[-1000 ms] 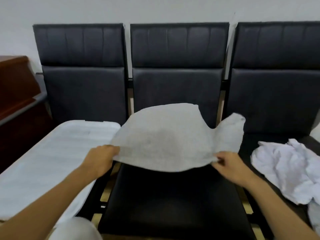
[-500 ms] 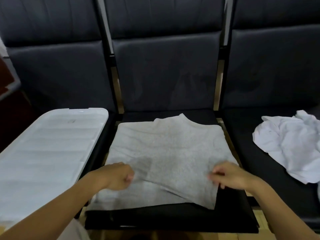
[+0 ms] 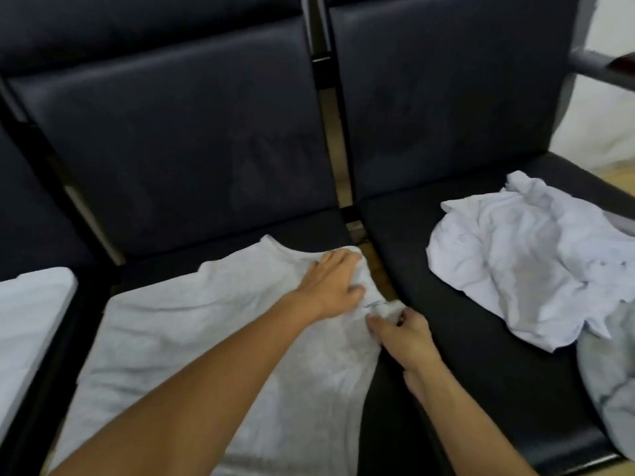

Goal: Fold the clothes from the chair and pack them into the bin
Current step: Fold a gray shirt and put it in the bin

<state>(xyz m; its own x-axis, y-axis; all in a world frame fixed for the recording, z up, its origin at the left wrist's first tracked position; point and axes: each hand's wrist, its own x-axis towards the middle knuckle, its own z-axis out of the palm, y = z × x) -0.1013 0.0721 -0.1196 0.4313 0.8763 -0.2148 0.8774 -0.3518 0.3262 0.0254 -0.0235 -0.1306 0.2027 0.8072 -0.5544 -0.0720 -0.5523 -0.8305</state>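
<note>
Head view: I'm flattening the pale grey knit T-shirt on the black padded chair seat.

My left hand lies with straight fingers on the shirt's shoulder; my right hand pinches the sleeve edge beside it. The cloth looks light, limp and likely to wrinkle, so I'd take it by seams and corners. A crumpled white garment waits on the next seat; the translucent white plastic bin lid sits far left.

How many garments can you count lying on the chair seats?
3: a grey shirt under both hands, a crumpled white garment on the right seat, another pale one at the right edge, partly cropped.
</note>
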